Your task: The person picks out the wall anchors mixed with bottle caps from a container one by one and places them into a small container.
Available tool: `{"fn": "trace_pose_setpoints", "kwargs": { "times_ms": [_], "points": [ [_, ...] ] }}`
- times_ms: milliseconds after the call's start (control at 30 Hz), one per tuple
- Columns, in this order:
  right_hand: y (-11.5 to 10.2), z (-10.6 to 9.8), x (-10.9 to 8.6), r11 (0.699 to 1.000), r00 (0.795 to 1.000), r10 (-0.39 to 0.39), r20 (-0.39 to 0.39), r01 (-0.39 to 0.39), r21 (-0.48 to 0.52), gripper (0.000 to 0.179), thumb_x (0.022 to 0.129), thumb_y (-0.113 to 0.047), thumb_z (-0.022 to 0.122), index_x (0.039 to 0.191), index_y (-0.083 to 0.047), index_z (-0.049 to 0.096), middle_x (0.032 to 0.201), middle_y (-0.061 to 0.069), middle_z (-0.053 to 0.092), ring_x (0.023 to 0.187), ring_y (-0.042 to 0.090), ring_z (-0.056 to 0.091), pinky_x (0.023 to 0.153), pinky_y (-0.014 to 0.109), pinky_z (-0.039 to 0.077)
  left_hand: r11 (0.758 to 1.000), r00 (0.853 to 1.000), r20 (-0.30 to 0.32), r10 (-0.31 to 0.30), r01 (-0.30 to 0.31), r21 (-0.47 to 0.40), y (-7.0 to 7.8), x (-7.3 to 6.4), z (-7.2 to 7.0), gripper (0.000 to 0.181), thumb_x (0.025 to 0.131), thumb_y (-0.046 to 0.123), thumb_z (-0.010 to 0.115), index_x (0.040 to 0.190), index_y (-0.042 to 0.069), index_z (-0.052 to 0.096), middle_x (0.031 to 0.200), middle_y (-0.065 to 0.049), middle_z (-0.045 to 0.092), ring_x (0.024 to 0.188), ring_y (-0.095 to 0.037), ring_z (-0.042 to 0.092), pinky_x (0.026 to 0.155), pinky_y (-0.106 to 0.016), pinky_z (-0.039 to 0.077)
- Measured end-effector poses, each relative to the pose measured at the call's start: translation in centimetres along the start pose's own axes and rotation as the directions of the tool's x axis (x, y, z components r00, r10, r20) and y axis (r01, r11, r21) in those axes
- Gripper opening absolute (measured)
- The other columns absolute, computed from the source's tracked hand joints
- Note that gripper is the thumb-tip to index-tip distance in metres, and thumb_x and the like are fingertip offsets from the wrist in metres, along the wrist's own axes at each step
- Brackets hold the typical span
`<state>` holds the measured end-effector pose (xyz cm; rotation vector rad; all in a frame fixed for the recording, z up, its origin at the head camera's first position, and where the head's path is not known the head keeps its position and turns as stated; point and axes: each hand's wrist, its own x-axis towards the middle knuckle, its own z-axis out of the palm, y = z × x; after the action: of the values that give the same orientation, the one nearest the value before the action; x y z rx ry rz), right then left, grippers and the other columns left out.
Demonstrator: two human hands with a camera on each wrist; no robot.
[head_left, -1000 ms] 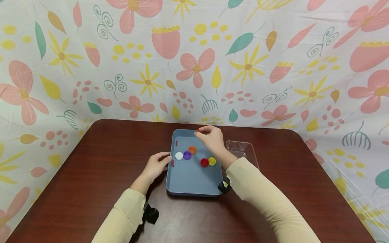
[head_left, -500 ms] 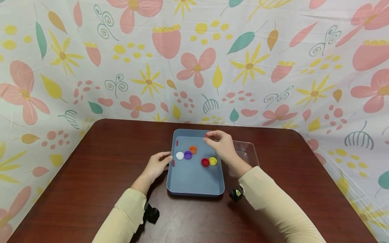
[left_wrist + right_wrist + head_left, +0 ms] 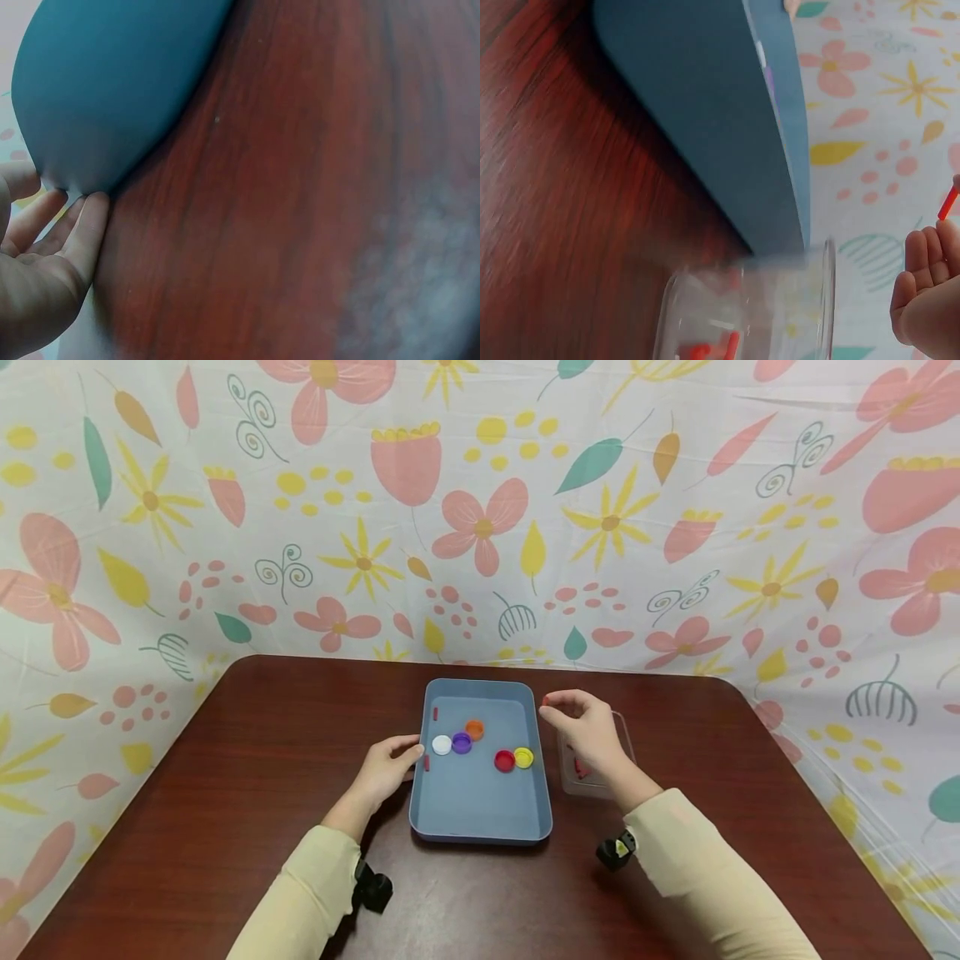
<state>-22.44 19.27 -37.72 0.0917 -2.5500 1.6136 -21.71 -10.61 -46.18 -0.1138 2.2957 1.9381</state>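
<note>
My left hand (image 3: 381, 772) holds the left side of a blue-grey tray (image 3: 480, 822); in the left wrist view its fingertips meet the tray's outer wall (image 3: 127, 90). Between right thumb and fingertips, my right hand (image 3: 588, 735) pinches a small red stick (image 3: 948, 203), held up beside the tray's right rim and over the clear plastic box (image 3: 627, 735). Inside the tray lie white (image 3: 442, 744), purple (image 3: 462, 742), orange (image 3: 475, 730), red (image 3: 505, 761) and yellow (image 3: 523, 757) round caps. Two short red sticks, one upper (image 3: 435, 714) and one lower (image 3: 427, 763), lie along its left side.
The clear box, partly hidden by my right hand, contains more red sticks (image 3: 731, 345). Both containers stand on a dark reddish-brown wooden table (image 3: 315, 710). A floral cloth (image 3: 480, 527) hangs behind the table's far edge.
My right hand has moved from above the tray's far edge rightward, past its rim to the clear box, carrying the red stick. The left hand stays at the tray.
</note>
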Motion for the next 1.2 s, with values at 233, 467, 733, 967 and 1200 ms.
{"fn": "trace_pose_setpoints", "kwargs": {
  "times_ms": [233,467,733,967,1200],
  "points": [
    [1.2,-1.9,-0.4,1.0,1.0,-0.029,-0.009,0.029,0.0,0.033,0.086,-0.024,0.07,0.11,-0.001,0.066,0.095,0.001,0.067,0.078,0.0,0.061,0.07,0.017,0.055,1.0,1.0,0.003,-0.009,0.009,0.008,0.2,-0.2,0.0,0.039,0.095,0.016,0.056,0.13,0.001,0.055,0.135,-0.022,0.051,0.105,-0.032,0.064,0.086,-0.038,0.057],
    [2.3,-4.0,-0.9,0.998,0.999,-0.045,-0.017,0.044,-0.041,0.035,0.087,-0.027,0.069,0.112,-0.002,0.065,0.096,-0.008,0.064,0.083,-0.002,0.061,0.071,0.013,0.052,1.0,1.0,0.012,-0.016,0.016,0.009,0.6,-0.4,0.1,0.039,0.096,0.016,0.055,0.132,0.001,0.053,0.137,-0.021,0.049,0.111,-0.033,0.06,0.087,-0.038,0.057],
    [3.6,-5.6,-1.5,0.997,0.999,-0.04,-0.024,0.038,-0.062,0.035,0.09,-0.023,0.065,0.116,0.0,0.062,0.101,0.001,0.066,0.084,-0.003,0.06,0.07,0.012,0.053,1.0,1.0,0.01,-0.016,0.016,0.02,0.7,-0.5,0.1,0.039,0.096,0.017,0.055,0.132,0.001,0.053,0.138,-0.021,0.048,0.113,-0.034,0.059,0.088,-0.039,0.056],
    [4.3,-5.8,-1.8,0.996,0.998,-0.051,-0.047,0.047,-0.081,0.035,0.09,-0.019,0.064,0.118,0.002,0.062,0.108,0.016,0.066,0.083,-0.002,0.06,0.067,0.011,0.052,1.0,1.0,0.012,-0.013,0.013,0.005,0.6,-0.5,0.0,0.04,0.096,0.016,0.055,0.132,0.0,0.053,0.136,-0.023,0.049,0.107,-0.033,0.063,0.087,-0.039,0.057],
    [4.4,-5.5,-1.8,0.997,0.998,-0.049,-0.038,0.047,-0.056,0.034,0.09,-0.019,0.064,0.117,0.002,0.062,0.103,0.01,0.067,0.081,-0.004,0.059,0.068,0.011,0.051,1.0,1.0,0.012,-0.015,0.015,0.001,0.6,-0.4,0.1,0.04,0.096,0.015,0.055,0.132,-0.001,0.052,0.136,-0.023,0.049,0.105,-0.033,0.064,0.087,-0.039,0.057]
  ]
}}
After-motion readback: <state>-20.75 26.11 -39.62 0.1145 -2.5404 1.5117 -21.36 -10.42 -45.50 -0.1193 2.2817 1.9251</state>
